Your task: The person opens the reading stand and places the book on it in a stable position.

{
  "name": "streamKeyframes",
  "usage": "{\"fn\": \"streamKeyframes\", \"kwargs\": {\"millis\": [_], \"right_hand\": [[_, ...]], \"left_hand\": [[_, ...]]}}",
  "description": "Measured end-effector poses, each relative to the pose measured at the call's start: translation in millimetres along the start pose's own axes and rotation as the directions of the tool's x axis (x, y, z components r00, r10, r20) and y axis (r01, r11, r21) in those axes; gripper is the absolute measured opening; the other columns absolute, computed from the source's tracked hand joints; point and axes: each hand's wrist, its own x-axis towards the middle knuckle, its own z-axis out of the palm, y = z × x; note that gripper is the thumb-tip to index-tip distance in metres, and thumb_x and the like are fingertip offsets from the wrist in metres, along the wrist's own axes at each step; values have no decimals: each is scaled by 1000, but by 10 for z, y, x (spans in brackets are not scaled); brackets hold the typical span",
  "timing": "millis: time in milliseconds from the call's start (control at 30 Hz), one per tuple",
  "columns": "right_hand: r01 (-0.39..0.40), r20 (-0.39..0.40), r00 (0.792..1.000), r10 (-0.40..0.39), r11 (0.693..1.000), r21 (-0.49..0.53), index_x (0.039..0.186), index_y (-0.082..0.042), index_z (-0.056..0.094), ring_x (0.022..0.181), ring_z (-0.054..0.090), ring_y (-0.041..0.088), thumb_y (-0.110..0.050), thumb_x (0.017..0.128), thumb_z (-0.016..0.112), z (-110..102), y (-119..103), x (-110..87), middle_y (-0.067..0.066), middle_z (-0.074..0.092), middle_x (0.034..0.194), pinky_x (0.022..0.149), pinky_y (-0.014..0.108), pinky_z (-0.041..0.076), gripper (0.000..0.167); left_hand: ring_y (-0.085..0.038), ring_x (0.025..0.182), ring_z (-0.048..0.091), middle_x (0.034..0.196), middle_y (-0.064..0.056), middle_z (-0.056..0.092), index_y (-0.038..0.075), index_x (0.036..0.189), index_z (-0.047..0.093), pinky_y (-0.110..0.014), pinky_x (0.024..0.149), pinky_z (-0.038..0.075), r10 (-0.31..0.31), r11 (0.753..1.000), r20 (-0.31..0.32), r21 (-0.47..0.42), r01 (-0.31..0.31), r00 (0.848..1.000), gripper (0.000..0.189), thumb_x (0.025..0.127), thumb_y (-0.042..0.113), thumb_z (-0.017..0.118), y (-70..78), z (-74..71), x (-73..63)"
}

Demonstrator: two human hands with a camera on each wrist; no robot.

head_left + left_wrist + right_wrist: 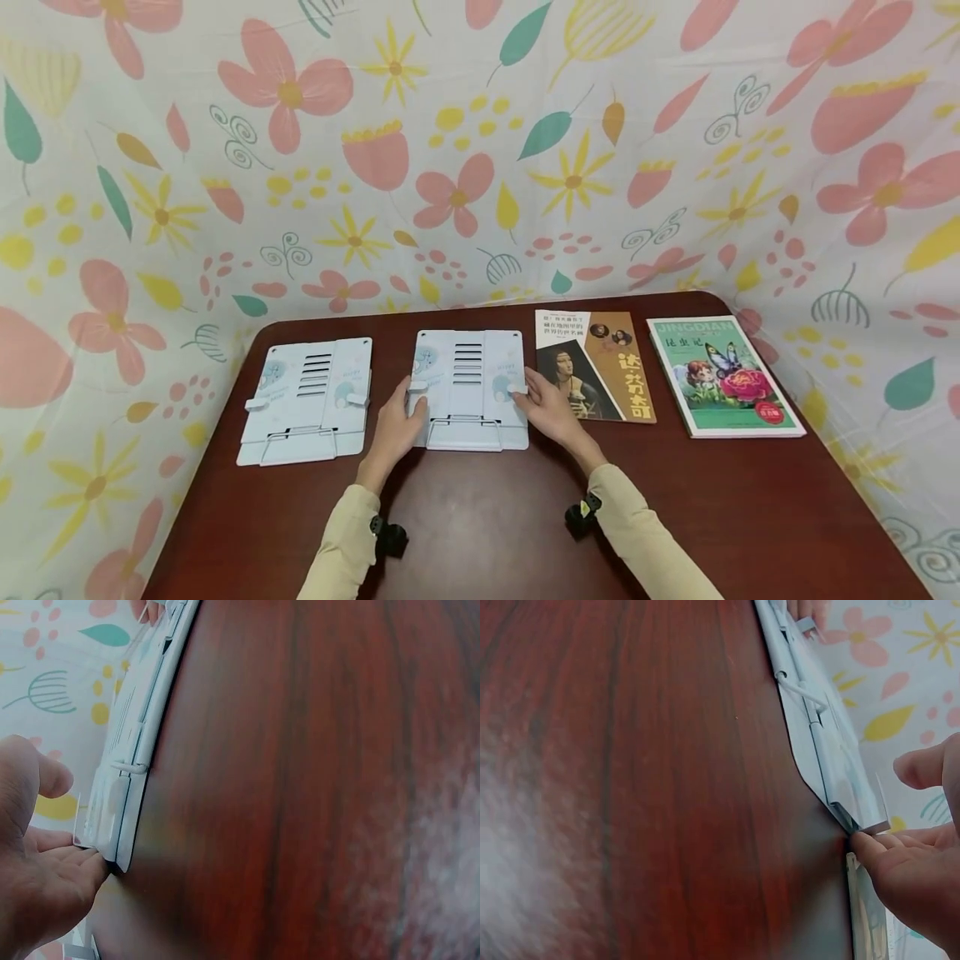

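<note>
In the head view, the white book stand (468, 398) lies folded on the dark table (480, 525), straight ahead of the person, between the left hand (393, 425) and the right hand (553, 408). Each hand is at its own side edge, so neither is nearer. The column of slots runs away from the person, and the wire foot (463, 447) crosses the near end; foreshortening leaves the longer side uncertain. A second stand (315, 400) lies to the left, apart from the left hand, while a brown-and-white book (595, 367) lies just beyond the right hand, with a green book (726, 377) farther right. In the left wrist view, the left fingers are extended, their tips touching the stand's edge, the thumb raised clear. The right wrist view mirrors this: fingers extended at the opposite edge, thumb lifted, nothing clasped. Whether any fingertips reach beneath the stand, I cannot tell.
</note>
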Motion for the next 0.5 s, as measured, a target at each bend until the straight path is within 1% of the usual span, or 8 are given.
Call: {"fn": "streamKeyframes", "kwargs": {"millis": [67,167,300,400,500], "right_hand": [[-8,-13,1000,8,1000,9,154,11,27,149,33,39,-12,102,57,-15,6,-30,31,31,159,117,43,36,64],[-39,-26,999,40,999,22,154,11,29,148,35,39,-13,103,56,-33,-4,-94,31,32,159,116,44,38,62],[-72,-34,997,73,997,37,153,11,31,146,38,40,-13,103,56,-23,-14,-165,32,36,157,115,46,40,60],[-70,-37,997,72,997,40,152,11,34,144,41,41,-13,103,57,-15,1,-192,32,38,155,113,47,41,59],[-74,-44,996,76,997,33,151,9,37,143,43,40,-13,103,58,-6,18,-221,30,41,154,112,47,42,57]], "left_hand": [[-37,150,33,161,-20,36,2,158,30,-54,121,31,4,1000,6,-4,-4,1000,63,104,27,52,2,-4,-4],[-36,149,35,160,-19,38,3,158,33,-53,120,33,12,1000,4,2,-12,1000,61,105,27,52,-11,-7,-1],[-35,147,39,157,-19,43,3,156,37,-52,118,35,9,1000,-21,18,-8,1000,58,104,26,52,-34,-26,-6],[-36,145,41,155,-21,46,3,155,39,-53,117,37,6,1000,-32,31,-5,999,57,104,25,52,-36,-39,-16],[-36,143,45,152,-21,49,3,153,42,-52,115,39,5,1000,-34,25,-4,999,55,104,25,53,-43,-36,-50]]}}
